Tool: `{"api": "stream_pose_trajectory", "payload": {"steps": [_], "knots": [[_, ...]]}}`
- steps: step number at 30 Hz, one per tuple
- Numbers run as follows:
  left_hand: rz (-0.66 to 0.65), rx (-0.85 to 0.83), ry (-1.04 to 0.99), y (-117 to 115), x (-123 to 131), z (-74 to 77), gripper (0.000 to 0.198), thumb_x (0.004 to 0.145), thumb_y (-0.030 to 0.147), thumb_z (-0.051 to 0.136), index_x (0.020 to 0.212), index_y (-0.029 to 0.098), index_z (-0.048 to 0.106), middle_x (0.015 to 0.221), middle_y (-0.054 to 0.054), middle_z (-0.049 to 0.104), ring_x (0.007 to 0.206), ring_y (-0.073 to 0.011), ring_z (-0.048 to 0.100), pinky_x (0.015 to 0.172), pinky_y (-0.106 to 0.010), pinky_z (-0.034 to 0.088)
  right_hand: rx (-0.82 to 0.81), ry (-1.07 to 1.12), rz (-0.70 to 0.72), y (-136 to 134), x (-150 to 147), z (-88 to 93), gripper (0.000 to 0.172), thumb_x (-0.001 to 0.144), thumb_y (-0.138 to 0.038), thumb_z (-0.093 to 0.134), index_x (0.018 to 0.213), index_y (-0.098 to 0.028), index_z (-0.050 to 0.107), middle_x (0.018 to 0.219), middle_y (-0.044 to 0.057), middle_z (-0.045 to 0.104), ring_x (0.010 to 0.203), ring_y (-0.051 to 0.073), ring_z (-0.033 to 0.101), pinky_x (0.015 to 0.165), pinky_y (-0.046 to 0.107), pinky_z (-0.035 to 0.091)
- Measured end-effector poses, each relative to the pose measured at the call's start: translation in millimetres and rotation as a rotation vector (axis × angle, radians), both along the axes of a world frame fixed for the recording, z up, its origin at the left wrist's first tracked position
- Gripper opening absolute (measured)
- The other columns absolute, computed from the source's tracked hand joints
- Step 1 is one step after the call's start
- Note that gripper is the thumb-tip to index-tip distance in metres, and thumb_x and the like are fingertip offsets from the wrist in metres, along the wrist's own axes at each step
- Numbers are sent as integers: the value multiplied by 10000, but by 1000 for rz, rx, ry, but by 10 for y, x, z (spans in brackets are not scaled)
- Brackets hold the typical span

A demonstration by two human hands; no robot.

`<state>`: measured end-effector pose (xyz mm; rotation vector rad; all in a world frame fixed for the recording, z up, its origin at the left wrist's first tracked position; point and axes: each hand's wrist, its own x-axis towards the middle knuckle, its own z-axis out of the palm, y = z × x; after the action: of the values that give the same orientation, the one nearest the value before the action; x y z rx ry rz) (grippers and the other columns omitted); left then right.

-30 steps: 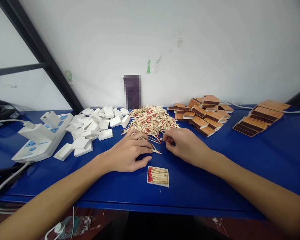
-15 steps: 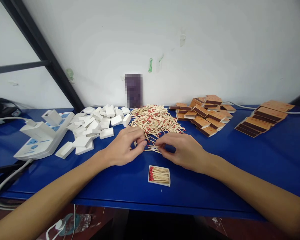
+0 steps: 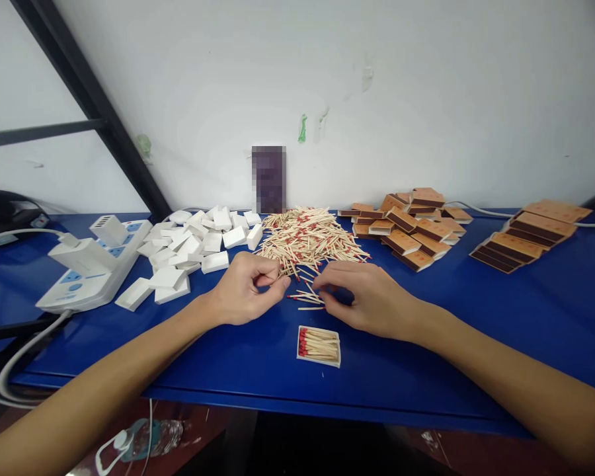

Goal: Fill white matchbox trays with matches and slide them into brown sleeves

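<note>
My left hand (image 3: 252, 287) is curled in at the near left side of a heap of red-headed matches (image 3: 312, 235), thumb against the bent fingers. What it holds, if anything, is hidden. Opposite it, my right hand (image 3: 361, 294) bends its thumb and fingertips together beside several loose matches (image 3: 305, 297) lying between the hands. Whether a match is pinched there I cannot make out. Closer to me lies a white matchbox tray (image 3: 339, 354), filled with matches whose red heads point left. Neither hand touches this tray.
White inner trays (image 3: 188, 244) are piled on the left, near a white power strip (image 3: 79, 287) with chargers and cables. Orange matchbox sleeves (image 3: 401, 221) form a pile at the right, and a row of matchboxes (image 3: 525, 235) sits beyond. The blue table's front edge (image 3: 327, 410) is close.
The view has shifted slightly. Loose matches between the hands are spread a little differently, with one lying apart nearer me. Both hands stay in nearly the same place, a little farther apart.
</note>
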<state>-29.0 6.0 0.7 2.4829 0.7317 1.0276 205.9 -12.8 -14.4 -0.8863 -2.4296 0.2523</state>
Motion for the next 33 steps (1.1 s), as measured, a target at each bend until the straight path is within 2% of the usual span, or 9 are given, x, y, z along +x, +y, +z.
{"api": "stream_pose_trajectory", "payload": {"steps": [2, 5, 7, 12, 15, 18, 21, 27, 33], "knots": [[7, 53, 61, 32, -11, -13, 371, 824, 206, 536, 592, 200, 247, 545, 75, 246, 495, -78, 227, 488, -246, 231, -10, -60, -32, 4, 21, 12, 145, 840, -129, 514, 897, -178, 638, 821, 30, 630, 710, 137, 555, 651, 255, 403], [-3, 147, 228, 85, -26, -24, 184, 794, 203, 546, 652, 185, 431, 564, 68, 402, 519, -86, 345, 594, -268, 327, -39, -174, -92, 0, 43, 39, 147, 817, -124, 508, 866, -184, 634, 857, 33, 624, 709, 139, 546, 637, 263, 379], [-10, 183, 308, 99, -30, -20, 106, 802, 202, 532, 699, 180, 518, 544, 76, 438, 506, -86, 384, 656, -294, 345, -57, -227, -114, -8, 48, 57, 143, 798, -122, 515, 854, -187, 630, 863, 28, 624, 705, 138, 547, 627, 266, 363], [-49, 190, 285, 73, -13, -14, 120, 822, 171, 528, 737, 169, 612, 481, 90, 428, 451, -67, 404, 699, -290, 387, -80, -277, -94, -35, 31, 65, 148, 809, -135, 512, 882, -202, 622, 854, 11, 613, 685, 129, 543, 584, 266, 314], [-82, 193, 342, 75, -17, -43, 141, 849, 175, 524, 817, 168, 661, 602, 39, 530, 557, -97, 499, 633, -256, 400, -70, -287, -91, -41, 20, 57, 175, 820, -136, 510, 932, -210, 623, 848, 6, 611, 698, 133, 555, 553, 263, 278], [-84, 186, 473, 95, -32, -80, 198, 888, 202, 518, 982, 181, 690, 807, -16, 600, 700, -127, 564, 617, -250, 411, -57, -290, -75, -30, 18, 48, 250, 841, -128, 499, 1025, -224, 638, 859, 2, 619, 723, 137, 576, 543, 258, 268], [-78, 192, 538, 114, -38, -107, 231, 919, 222, 517, 1073, 201, 687, 849, -22, 594, 755, -138, 578, 659, -255, 429, -51, -299, -60, -11, 23, 30, 274, 882, -135, 478, 1072, -234, 649, 884, 5, 630, 739, 138, 587, 525, 259, 249], [-85, 222, 555, 128, -32, -127, 202, 956, 246, 512, 1024, 205, 697, 838, -17, 591, 757, -136, 567, 663, -263, 414, -27, -302, -75, 10, 35, 1, 256, 922, -153, 462, 1071, -217, 661, 868, 18, 615, 718, 135, 576, 506, 263, 233], [-100, 222, 536, 131, -28, -126, 206, 968, 242, 498, 981, 195, 699, 825, -19, 587, 746, -136, 563, 657, -265, 401, -13, -265, -97, 30, 43, -22, 229, 954, -196, 460, 1049, -220, 666, 900, 26, 635, 736, 141, 586, 547, 263, 291]]}}
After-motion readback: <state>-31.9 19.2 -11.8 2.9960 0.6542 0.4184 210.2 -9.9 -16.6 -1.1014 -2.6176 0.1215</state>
